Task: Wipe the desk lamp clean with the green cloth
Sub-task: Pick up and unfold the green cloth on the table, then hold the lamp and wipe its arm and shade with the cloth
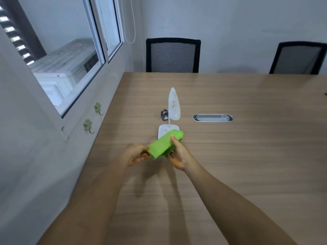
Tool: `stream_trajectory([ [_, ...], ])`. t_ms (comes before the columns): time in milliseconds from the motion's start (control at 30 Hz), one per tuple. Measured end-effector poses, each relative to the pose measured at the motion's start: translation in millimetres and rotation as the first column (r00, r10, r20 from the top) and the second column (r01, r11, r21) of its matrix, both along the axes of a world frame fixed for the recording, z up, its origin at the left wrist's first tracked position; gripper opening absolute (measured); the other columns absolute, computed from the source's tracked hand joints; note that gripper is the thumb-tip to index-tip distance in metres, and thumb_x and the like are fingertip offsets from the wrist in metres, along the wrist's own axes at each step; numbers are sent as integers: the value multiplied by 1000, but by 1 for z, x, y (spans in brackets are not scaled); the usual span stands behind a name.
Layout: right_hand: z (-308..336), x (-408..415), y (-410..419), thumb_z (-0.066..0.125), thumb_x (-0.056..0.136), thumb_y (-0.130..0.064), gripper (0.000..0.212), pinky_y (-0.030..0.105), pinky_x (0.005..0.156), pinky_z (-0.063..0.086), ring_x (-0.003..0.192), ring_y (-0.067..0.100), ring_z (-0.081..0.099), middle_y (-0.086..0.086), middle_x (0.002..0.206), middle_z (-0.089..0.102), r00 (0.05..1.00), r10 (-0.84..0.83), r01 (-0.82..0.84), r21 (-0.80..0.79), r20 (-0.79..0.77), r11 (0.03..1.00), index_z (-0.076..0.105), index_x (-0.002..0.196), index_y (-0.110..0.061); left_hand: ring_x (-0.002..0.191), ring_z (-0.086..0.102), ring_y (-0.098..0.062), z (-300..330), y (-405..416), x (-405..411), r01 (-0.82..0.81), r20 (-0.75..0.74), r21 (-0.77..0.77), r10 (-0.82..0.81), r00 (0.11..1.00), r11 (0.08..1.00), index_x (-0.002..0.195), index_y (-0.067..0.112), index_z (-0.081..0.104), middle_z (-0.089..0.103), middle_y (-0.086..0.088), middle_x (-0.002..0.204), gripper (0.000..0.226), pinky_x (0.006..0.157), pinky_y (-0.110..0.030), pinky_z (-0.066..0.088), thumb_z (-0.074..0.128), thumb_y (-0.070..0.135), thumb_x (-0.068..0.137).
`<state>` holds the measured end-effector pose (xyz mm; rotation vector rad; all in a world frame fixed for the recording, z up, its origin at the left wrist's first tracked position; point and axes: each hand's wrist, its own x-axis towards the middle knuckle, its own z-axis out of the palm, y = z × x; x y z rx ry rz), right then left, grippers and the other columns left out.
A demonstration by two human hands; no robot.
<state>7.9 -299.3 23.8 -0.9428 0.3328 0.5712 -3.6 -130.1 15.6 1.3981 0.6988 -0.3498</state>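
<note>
A white desk lamp [174, 105] stands on the wooden table [230, 147], its leaf-shaped head tilted up and marked with brownish stains. Its flat white base [162, 131] is partly hidden behind the folded green cloth [163, 144]. The cloth is held above the table, just in front of the base. My left hand [135, 154] grips the cloth's near left end. My right hand [178, 154] holds its right side, thumb on top and fingers underneath.
A small metal ring-shaped object [164, 114] sits left of the lamp. An oval cable grommet [212, 118] is set into the table to the right. Two black mesh chairs [173, 55] stand at the far edge. Wall and window [67, 55] run along the left.
</note>
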Motion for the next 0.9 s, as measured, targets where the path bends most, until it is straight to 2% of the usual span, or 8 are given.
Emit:
stream_trajectory([
  [100, 4, -6, 5, 44, 97, -2, 43, 32, 68, 48, 82, 16, 58, 3, 103, 59, 997, 50, -40, -142, 65, 989, 38, 130, -28, 42, 64, -4, -2, -9, -1, 55, -17, 25, -55, 998, 998, 89, 4, 65, 72, -1, 58, 7, 47, -18, 56, 58, 7, 88],
  [167, 9, -5, 1, 34, 93, 12, 53, 32, 64, 49, 78, 16, 57, 6, 106, 56, 995, -3, 25, -223, 97, 974, 38, 131, -25, 55, 68, -11, 0, -12, 0, 135, -39, 92, -132, 990, 987, 104, 0, 64, 69, -7, 79, 21, 60, -24, 58, 60, 12, 87],
  [300, 28, 1, -33, 37, 91, 11, 44, 26, 56, 47, 71, 12, 58, 0, 88, 60, 987, -26, 92, -423, 158, 902, 46, 116, -24, 105, 60, -22, 30, -5, 20, 184, 28, 200, -193, 981, 962, 134, 15, 50, 59, -7, 120, 55, 87, -34, 48, 54, 45, 88],
  [367, 36, 3, -56, 46, 89, 9, 39, 23, 55, 46, 72, 14, 59, 4, 95, 60, 978, -4, 115, -518, 210, 848, 49, 116, -20, 126, 50, -22, 55, -1, 37, 187, 98, 195, -209, 973, 963, 141, 24, 41, 48, -3, 142, 63, 101, -37, 40, 48, 56, 87],
  [433, 43, 6, -76, 51, 86, 9, 39, 24, 60, 47, 82, 21, 60, 7, 102, 59, 963, 8, 154, -576, 268, 803, 51, 117, -16, 136, 41, -21, 79, -2, 55, 201, 171, 176, -231, 958, 964, 145, 28, 33, 37, 0, 152, 66, 108, -40, 35, 44, 59, 87],
  [633, 75, 9, -109, 47, 86, 9, 48, 22, 59, 46, 76, 16, 56, 9, 99, 58, 897, 44, 275, -633, 441, 723, 52, 127, -15, 140, 35, -21, 128, -19, 98, 250, 324, 53, -253, 911, 967, 144, 33, 33, 31, 2, 156, 77, 115, -44, 31, 51, 67, 78],
  [800, 98, 14, -115, 45, 87, 8, 53, 24, 67, 45, 87, 19, 55, 1, 94, 61, 831, 126, 312, -640, 542, 702, 51, 129, -23, 134, 42, -18, 142, -37, 117, 355, 362, 64, -354, 862, 932, 118, 35, 60, 44, 4, 147, 52, 114, -42, 35, 56, 64, 76],
  [900, 111, 17, -113, 44, 85, 11, 54, 20, 72, 47, 93, 18, 57, 1, 101, 64, 747, 182, 367, -624, 640, 690, 56, 127, -22, 127, 49, -18, 141, -38, 121, 352, 357, 119, -370, 858, 929, 116, 26, 65, 53, 0, 137, 49, 113, -40, 36, 62, 56, 78],
])
